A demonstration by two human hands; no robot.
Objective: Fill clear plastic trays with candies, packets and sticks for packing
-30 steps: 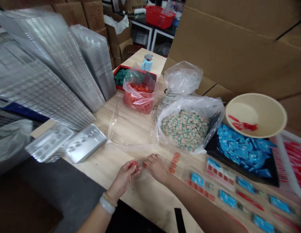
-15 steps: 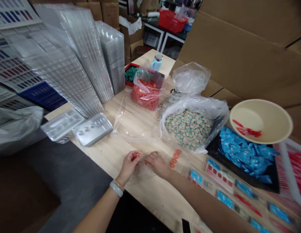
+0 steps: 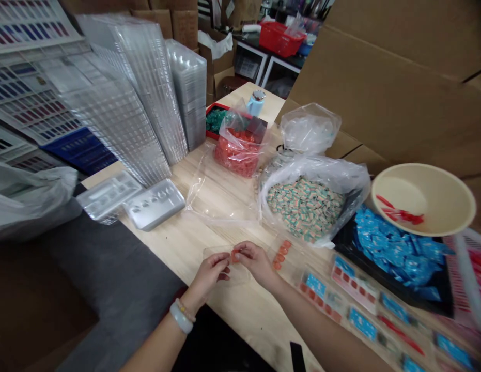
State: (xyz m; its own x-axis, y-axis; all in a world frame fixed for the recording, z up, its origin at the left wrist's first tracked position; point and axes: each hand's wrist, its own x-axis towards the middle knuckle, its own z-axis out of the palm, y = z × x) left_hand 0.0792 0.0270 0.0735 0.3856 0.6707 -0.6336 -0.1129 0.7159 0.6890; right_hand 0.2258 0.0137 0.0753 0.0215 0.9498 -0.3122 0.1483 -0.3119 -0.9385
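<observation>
My right hand (image 3: pixel 256 262) pinches a small orange-red piece (image 3: pixel 235 256) between thumb and fingers. Right beside it, my left hand (image 3: pixel 212 273) has its fingers curled together, their tips close to that piece; what they hold, if anything, is hidden. Under both hands lies a clear plastic tray (image 3: pixel 240 278) on the wooden table (image 3: pixel 186 250). Another clear tray, just right of my right hand, carries a row of several orange-red pieces (image 3: pixel 281 254). Farther off stands a clear bag of similar red pieces (image 3: pixel 240 152).
Filled trays with blue packets (image 3: pixel 315 284) run along the right. Behind them are a bag of small printed packets (image 3: pixel 306 206), a black bin of blue sachets (image 3: pixel 399 248) and a cream bowl (image 3: pixel 441 188). Stacked clear trays (image 3: pixel 135 93) lean at left; a blue mug (image 3: pixel 255 103) stands behind.
The orange-red pieces that showed in my left hand are no longer visible there. A single piece now shows at my right fingertips. The view has shifted slightly.
</observation>
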